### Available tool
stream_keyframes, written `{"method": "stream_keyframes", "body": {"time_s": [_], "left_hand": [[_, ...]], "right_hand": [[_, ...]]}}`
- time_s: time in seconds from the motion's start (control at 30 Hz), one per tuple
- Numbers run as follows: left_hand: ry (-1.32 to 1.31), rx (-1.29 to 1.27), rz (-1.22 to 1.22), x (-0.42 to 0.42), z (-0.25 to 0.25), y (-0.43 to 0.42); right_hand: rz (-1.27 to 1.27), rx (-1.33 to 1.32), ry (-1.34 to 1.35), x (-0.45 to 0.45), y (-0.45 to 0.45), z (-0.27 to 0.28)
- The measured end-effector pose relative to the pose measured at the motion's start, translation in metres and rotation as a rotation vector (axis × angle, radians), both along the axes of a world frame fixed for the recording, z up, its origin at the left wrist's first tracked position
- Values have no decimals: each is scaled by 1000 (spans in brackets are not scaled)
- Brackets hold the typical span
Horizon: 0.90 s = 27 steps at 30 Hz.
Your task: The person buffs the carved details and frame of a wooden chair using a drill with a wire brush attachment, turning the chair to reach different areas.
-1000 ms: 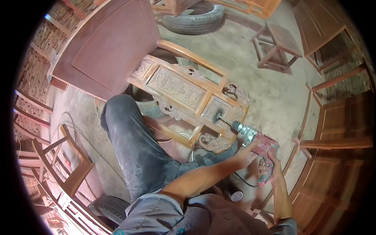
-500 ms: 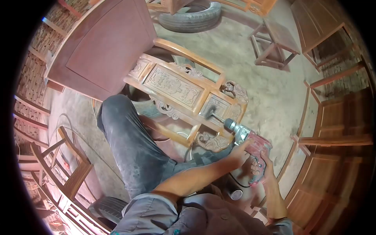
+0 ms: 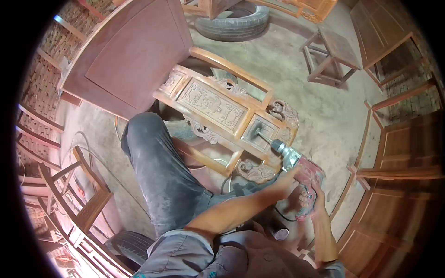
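Observation:
My right hand (image 3: 316, 197) is wrapped round the handle of a red and silver power drill (image 3: 308, 172). Closer to the chuck, my left hand (image 3: 286, 183) grips the drill's body. A thin shank runs from the chuck to a dark, blurred round head (image 3: 256, 131), which is at the small square panel of a carved wooden chair back (image 3: 214, 103). The chair lies tilted, with its broad flat seat panel (image 3: 139, 55) standing up at the far left. Openwork scrolls edge the chair back, and carved ornaments (image 3: 255, 171) sit at its near end.
My bent leg (image 3: 160, 157) lies beside the chair. A tyre (image 3: 234, 25) and a small wooden stool (image 3: 336, 53) stand beyond it. Wooden furniture frames (image 3: 398, 185) line the right side. Another chair frame (image 3: 88, 199) is at left, and a small can (image 3: 280, 231) is below the drill.
The whole view has shifted slightly, so the scene sits a little further right. Both hands keep their hold on the drill, and its head stays at the same small panel.

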<state>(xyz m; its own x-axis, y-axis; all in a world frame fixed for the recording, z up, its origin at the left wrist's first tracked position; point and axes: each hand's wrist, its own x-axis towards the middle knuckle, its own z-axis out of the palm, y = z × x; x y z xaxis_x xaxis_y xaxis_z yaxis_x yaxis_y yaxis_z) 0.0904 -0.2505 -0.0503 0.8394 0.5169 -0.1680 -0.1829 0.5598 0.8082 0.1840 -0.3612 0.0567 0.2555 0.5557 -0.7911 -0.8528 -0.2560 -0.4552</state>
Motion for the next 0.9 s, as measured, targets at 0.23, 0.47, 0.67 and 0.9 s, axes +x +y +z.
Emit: {"method": "stream_keyframes", "body": {"time_s": [0.23, 0.47, 0.67, 0.9], "left_hand": [[22, -859, 61, 31, 17, 33], [-20, -731, 84, 28, 0, 17], [118, 455, -40, -10, 3, 20], [-52, -252, -60, 17, -24, 12]], "right_hand": [[-53, 41, -16, 8, 27, 2], [-2, 1, -35, 13, 22, 3], [-16, -57, 40, 0, 17, 1], [-76, 33, -64, -10, 17, -1]]}}
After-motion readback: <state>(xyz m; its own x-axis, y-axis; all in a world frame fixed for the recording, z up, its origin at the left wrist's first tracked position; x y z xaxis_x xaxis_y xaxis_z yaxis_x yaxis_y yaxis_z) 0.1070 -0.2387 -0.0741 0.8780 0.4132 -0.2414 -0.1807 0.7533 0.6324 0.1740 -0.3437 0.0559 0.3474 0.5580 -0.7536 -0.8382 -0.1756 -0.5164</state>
